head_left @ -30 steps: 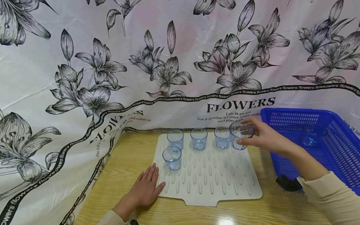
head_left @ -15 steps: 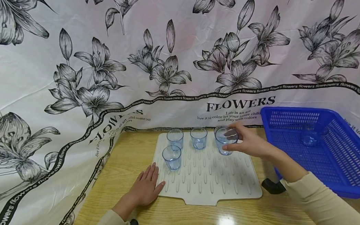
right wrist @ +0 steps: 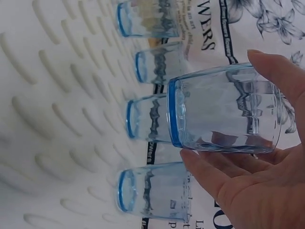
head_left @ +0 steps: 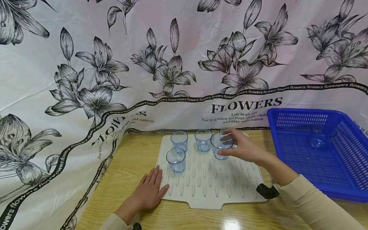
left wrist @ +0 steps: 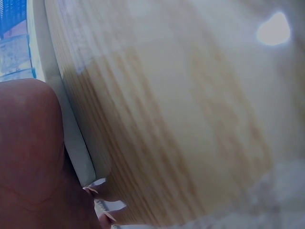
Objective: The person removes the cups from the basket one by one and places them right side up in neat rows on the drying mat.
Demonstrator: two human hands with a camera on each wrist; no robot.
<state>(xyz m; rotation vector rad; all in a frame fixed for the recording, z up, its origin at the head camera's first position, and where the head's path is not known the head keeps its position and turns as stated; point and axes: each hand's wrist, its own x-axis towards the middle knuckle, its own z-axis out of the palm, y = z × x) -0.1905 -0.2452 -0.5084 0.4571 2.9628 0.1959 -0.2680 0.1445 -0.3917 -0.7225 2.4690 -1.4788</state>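
Note:
My right hand point(head_left: 246, 147) holds a clear bluish drinking glass point(right wrist: 214, 114) between thumb and fingers, over the back of the white ridged board point(head_left: 195, 182). Behind it, partly hidden, another glass point(right wrist: 152, 191) stands at the board's back edge. To the left are a middle glass point(head_left: 203, 141), a back left glass point(head_left: 179, 137) and one in front of that, the front left glass point(head_left: 175, 161). My left hand point(head_left: 147, 193) rests flat, fingers straight, at the board's left edge. In the left wrist view only part of that hand shows against the board's side.
A blue plastic basket point(head_left: 300, 185) stands to the right with one more glass point(head_left: 317, 140) inside. Behind the wooden table point(head_left: 177, 223) hangs a flower-print cloth point(head_left: 158, 113), which also runs along the left side.
My right hand has carried the glass leftward and slightly nearer along the board, past the front of the rightmost standing glass. The left hand has stayed in place.

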